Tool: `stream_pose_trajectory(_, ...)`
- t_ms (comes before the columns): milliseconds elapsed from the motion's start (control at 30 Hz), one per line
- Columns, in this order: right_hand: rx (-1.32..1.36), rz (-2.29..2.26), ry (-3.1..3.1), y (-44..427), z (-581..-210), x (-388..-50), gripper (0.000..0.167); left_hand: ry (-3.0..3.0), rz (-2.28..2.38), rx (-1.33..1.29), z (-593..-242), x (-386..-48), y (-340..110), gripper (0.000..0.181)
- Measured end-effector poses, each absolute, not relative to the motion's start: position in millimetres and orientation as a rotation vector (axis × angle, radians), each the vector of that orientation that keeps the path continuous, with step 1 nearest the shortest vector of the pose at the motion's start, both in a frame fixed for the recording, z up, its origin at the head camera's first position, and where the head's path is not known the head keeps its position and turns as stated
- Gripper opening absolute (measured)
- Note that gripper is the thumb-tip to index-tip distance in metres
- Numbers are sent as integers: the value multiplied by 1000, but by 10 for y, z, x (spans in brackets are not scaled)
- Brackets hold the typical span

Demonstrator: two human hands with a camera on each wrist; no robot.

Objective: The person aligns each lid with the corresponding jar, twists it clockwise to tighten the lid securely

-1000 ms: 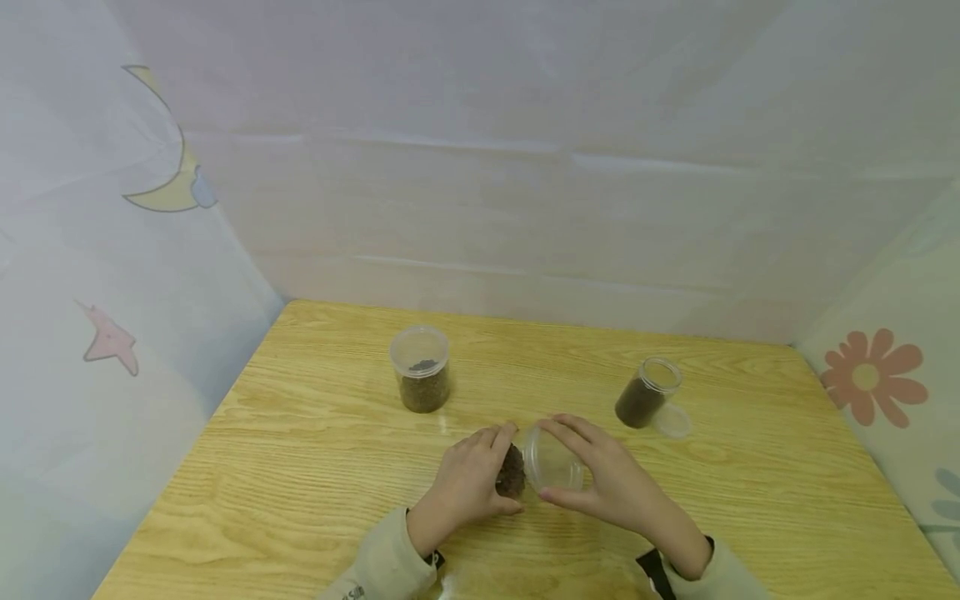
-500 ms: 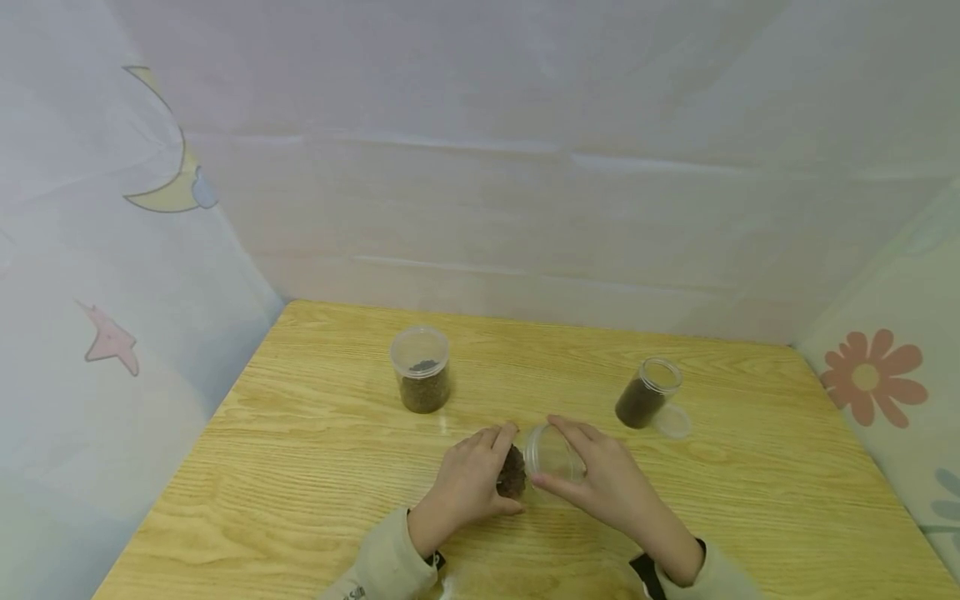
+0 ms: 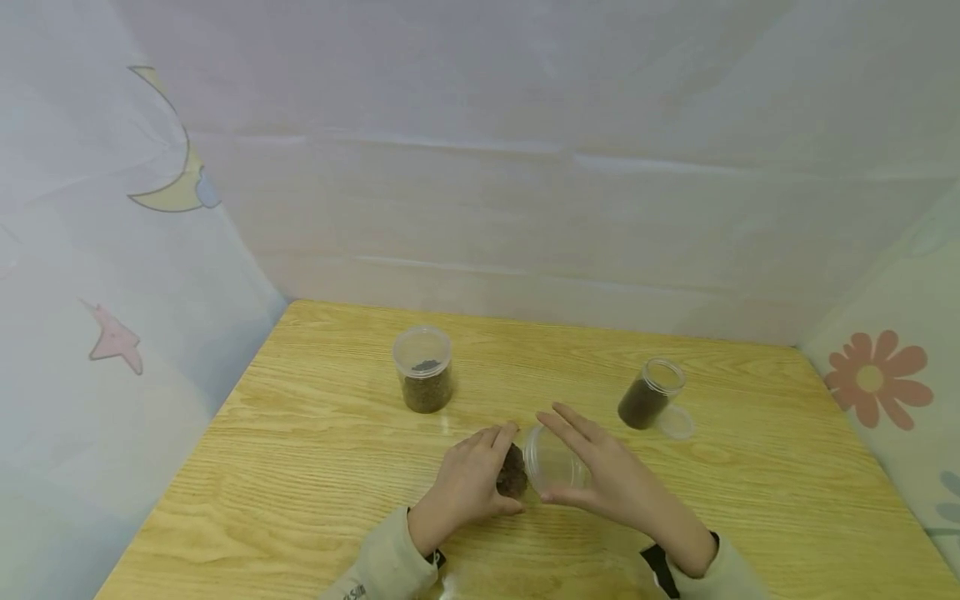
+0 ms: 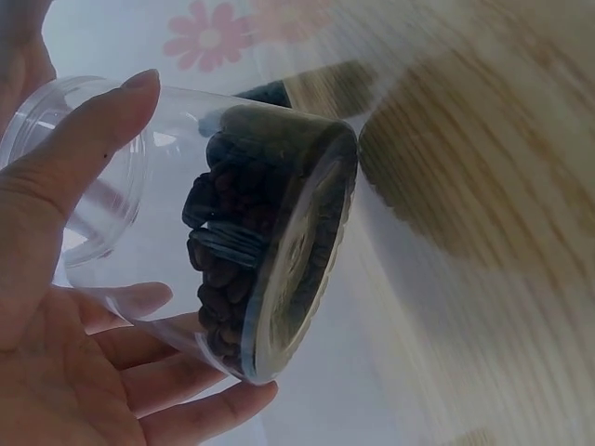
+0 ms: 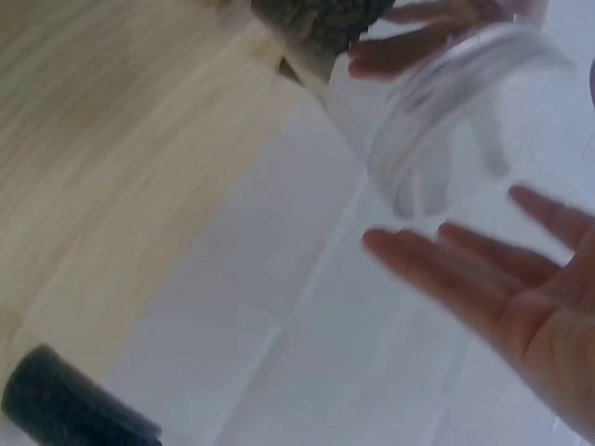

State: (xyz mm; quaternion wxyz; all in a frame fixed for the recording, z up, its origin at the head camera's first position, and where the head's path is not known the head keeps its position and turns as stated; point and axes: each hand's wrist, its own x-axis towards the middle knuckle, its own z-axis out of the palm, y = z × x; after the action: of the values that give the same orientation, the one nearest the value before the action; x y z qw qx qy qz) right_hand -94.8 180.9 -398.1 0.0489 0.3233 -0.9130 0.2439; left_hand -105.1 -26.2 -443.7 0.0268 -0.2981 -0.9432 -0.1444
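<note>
A clear jar (image 3: 553, 460) lies on its side between the hands, with dark beans (image 3: 512, 473) toward its base. My left hand (image 3: 468, 479) grips it; in the left wrist view, the thumb of the left hand (image 4: 56, 367) crosses the clear wall and the fingers curl beneath, with the beans (image 4: 228, 279) piled at the base. Around the clear screw-top end my right hand (image 3: 615, 479) is spread. In the right wrist view, a gap shows between the extended fingers of the right hand (image 5: 544, 321) and the clear lid (image 5: 456, 111).
At the back left of the table (image 3: 300, 450) stands a wide clear jar (image 3: 426, 390) of dark grains. A narrower jar (image 3: 643, 402) with dark contents is at the back right, beside a flat clear lid (image 3: 677, 422). Printed fabric (image 3: 480, 192) surrounds the table.
My right hand has loosened from the clear end, its fingers spreading and its thumb shifting slightly toward the front. The left hand and the jar it grips stay in place.
</note>
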Motion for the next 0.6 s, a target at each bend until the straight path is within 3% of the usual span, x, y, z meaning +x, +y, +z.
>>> stream_pose_trajectory(267,1346,682,-2510,1940,-3958,-1068,78,-2952,-440,-922,-4434,-1074,-269,98)
stream_pose_trajectory(600,1433,738,-2497,1976,-4028,-1109,76,-2951,-450,-923,-4436,-1069,-273,97)
